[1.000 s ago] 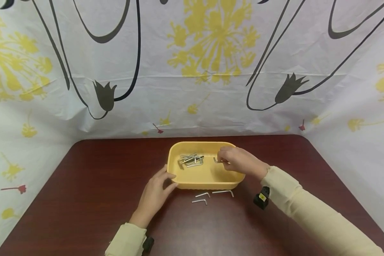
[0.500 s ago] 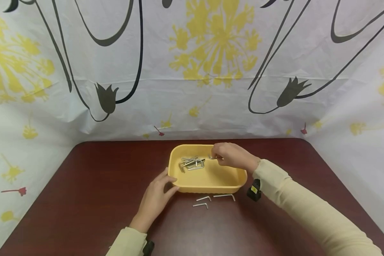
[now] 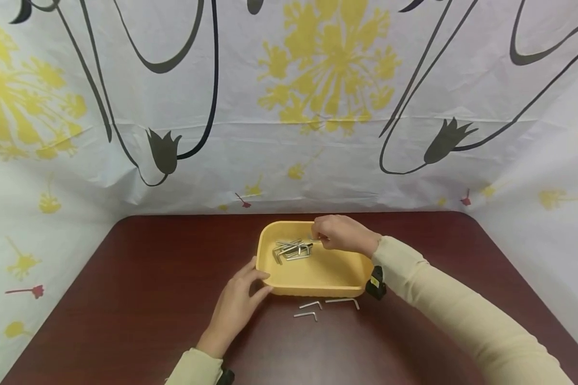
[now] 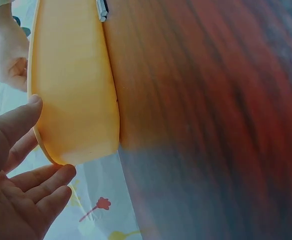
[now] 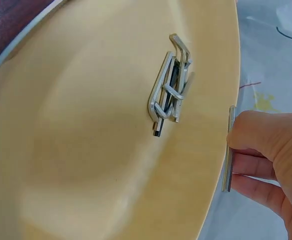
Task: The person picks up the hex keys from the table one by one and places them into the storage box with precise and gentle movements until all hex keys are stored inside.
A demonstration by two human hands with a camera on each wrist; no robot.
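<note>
In the head view my left hand (image 3: 235,306) holds the near left corner of a yellow plastic tray (image 3: 318,292). The left wrist view shows its thumb (image 4: 28,112) on the rim and other fingers against the end wall. My right hand (image 3: 343,233) is over the tray's far side, pinching a silver hex key (image 5: 228,170) between thumb and fingers. In the right wrist view that key overlaps the tray's rim. A pile of several hex keys (image 3: 289,251) lies on the left part of the tray floor, just left of the right hand.
On the dark red wooden table (image 3: 173,278), three hex keys (image 3: 343,300) lie in front of the tray. Behind the table's far edge hangs a white cloth (image 3: 250,160) with yellow and dark flower prints. It also runs along both sides.
My right hand has moved left over the tray with the hex key, toward the pile. The left hand stays at the tray's corner. The head view has shifted slightly.
</note>
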